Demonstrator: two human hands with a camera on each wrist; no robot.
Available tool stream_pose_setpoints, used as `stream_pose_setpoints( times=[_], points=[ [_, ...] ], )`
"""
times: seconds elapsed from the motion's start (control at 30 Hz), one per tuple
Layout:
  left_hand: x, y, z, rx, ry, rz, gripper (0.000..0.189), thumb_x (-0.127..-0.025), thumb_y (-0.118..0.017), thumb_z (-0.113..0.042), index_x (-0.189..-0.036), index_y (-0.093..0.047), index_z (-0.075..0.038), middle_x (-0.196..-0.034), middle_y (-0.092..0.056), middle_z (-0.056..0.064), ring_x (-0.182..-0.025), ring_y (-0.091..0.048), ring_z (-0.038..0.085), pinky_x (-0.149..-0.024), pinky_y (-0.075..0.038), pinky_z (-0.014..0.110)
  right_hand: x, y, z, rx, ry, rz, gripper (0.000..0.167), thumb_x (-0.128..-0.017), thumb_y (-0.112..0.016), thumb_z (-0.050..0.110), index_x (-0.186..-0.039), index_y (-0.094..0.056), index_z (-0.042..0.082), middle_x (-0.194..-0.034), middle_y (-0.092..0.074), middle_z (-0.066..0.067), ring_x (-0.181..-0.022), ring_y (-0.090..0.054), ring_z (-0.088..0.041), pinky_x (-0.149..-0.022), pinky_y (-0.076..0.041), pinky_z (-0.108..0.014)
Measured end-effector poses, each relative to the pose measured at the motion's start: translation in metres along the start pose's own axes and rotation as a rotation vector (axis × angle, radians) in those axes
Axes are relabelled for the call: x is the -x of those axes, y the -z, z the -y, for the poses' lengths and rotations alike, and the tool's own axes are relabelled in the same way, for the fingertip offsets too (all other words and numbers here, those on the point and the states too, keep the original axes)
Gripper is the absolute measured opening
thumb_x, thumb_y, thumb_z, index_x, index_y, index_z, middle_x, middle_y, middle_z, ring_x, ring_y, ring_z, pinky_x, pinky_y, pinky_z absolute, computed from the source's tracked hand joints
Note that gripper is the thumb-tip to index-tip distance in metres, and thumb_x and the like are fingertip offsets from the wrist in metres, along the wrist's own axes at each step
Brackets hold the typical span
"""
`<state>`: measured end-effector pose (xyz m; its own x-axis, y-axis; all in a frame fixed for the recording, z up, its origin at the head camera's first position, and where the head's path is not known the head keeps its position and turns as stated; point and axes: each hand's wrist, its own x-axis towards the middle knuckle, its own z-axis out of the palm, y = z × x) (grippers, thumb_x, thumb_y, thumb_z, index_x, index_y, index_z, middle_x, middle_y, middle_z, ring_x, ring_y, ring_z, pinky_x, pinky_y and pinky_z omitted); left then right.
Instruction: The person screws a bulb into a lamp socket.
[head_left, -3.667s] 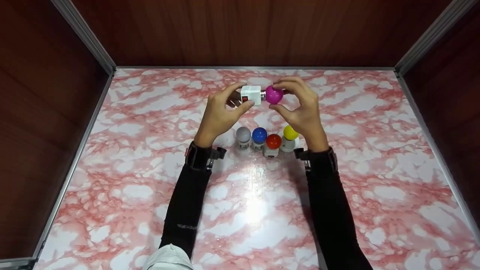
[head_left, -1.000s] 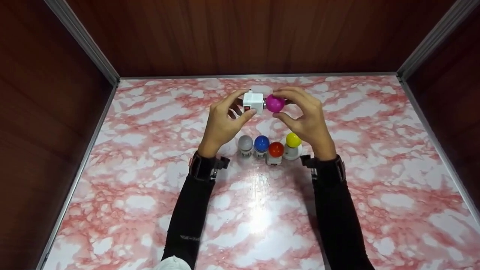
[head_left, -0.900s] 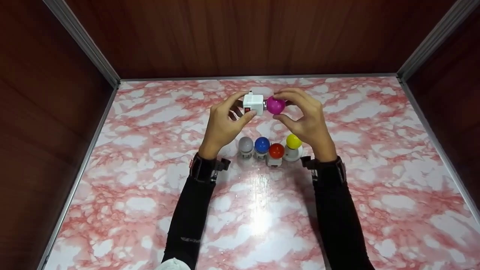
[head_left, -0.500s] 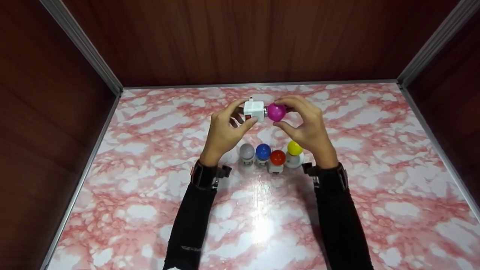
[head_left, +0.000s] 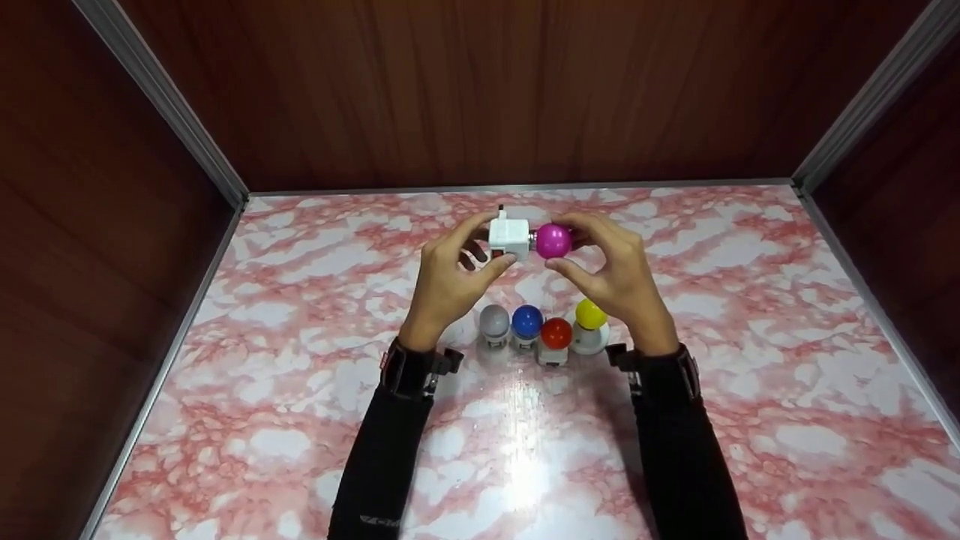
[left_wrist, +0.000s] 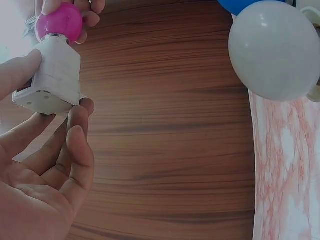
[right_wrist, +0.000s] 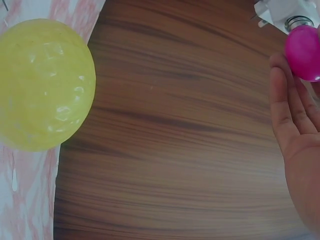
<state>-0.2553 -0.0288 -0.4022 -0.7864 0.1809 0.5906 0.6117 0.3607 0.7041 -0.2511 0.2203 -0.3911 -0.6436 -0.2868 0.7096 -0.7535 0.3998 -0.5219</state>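
In the head view, my left hand (head_left: 452, 279) grips a white plug-in lamp holder (head_left: 510, 238) with a red switch, thumb on its near side. A magenta light bulb (head_left: 553, 241) points sideways out of the holder, a little metal thread showing between them. Curled around that bulb are the thumb and fingers of my right hand (head_left: 616, 270). Both are held above the table. The left wrist view shows the lamp holder (left_wrist: 55, 75) between thumb and fingers, the magenta bulb (left_wrist: 60, 22) at its top. In the right wrist view, fingers touch the bulb (right_wrist: 304, 52); the thumb is hidden.
Nearer me on the marbled table (head_left: 277, 442) stand bulbs in white holders: a grey-white bulb (head_left: 494, 321), a blue bulb (head_left: 527, 321), a red bulb (head_left: 556, 334) and a yellow bulb (head_left: 591, 313). Brown wooden panels (head_left: 517, 90) enclose the back and sides.
The head view has tilted, so hands and table things sit lower in it. Both hands keep their hold; slightly less metal thread shows than at first, and the holder's plug pin stands out more.
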Motion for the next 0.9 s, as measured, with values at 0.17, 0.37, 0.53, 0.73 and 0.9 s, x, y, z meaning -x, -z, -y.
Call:
stream_pose_setpoints(
  times=[0.17,0.37,0.53,0.73,0.9],
  points=[
    [0.004,-0.001,0.000,-0.003,-0.009,-0.004,0.056,-0.090,-0.086,-0.029,-0.139,-0.067,-0.009,-0.098,-0.078,0.013,-0.076,-0.070,0.016,-0.065,-0.057,0.025,0.005,-0.001,0.001,-0.007,-0.022,0.007,0.050,-0.086,-0.088,0.008,-0.129,-0.068,-0.005,-0.120,-0.078,-0.019,-0.098,-0.077,-0.027,-0.095,-0.059,-0.012],
    [0.011,-0.003,-0.001,0.005,-0.011,-0.006,0.057,-0.090,-0.087,-0.030,-0.139,-0.067,-0.009,-0.102,-0.080,0.013,-0.077,-0.070,0.016,-0.067,-0.059,0.025,0.010,-0.002,0.001,0.005,-0.042,0.017,0.048,-0.088,-0.086,0.007,-0.130,-0.068,-0.006,-0.117,-0.079,-0.019,-0.096,-0.078,-0.027,-0.091,-0.060,-0.011],
    [0.017,-0.005,-0.002,0.014,0.000,-0.008,0.057,-0.089,-0.087,-0.029,-0.139,-0.067,-0.009,-0.102,-0.080,0.014,-0.077,-0.070,0.017,-0.068,-0.064,0.038,0.015,-0.002,0.003,0.005,-0.050,0.025,0.050,-0.087,-0.086,0.007,-0.133,-0.067,-0.004,-0.116,-0.080,-0.018,-0.094,-0.078,-0.028,-0.090,-0.060,-0.012],
    [0.012,-0.004,-0.001,-0.009,0.000,-0.016,0.056,-0.091,-0.086,-0.029,-0.139,-0.067,-0.008,-0.100,-0.080,0.014,-0.076,-0.070,0.016,-0.064,-0.061,0.031,0.011,-0.001,0.003,0.008,-0.019,0.047,0.055,-0.085,-0.088,0.007,-0.135,-0.066,-0.003,-0.121,-0.078,-0.018,-0.098,-0.079,-0.028,-0.091,-0.062,-0.014],
    [0.001,-0.001,-0.001,-0.015,-0.018,-0.024,0.056,-0.091,-0.085,-0.029,-0.140,-0.067,-0.008,-0.099,-0.080,0.014,-0.075,-0.070,0.017,-0.064,-0.055,0.024,0.000,0.000,0.001,0.063,0.012,0.044,0.055,-0.085,-0.087,0.004,-0.135,-0.065,-0.003,-0.126,-0.077,-0.018,-0.100,-0.079,-0.029,-0.093,-0.061,-0.014]
  ],
)
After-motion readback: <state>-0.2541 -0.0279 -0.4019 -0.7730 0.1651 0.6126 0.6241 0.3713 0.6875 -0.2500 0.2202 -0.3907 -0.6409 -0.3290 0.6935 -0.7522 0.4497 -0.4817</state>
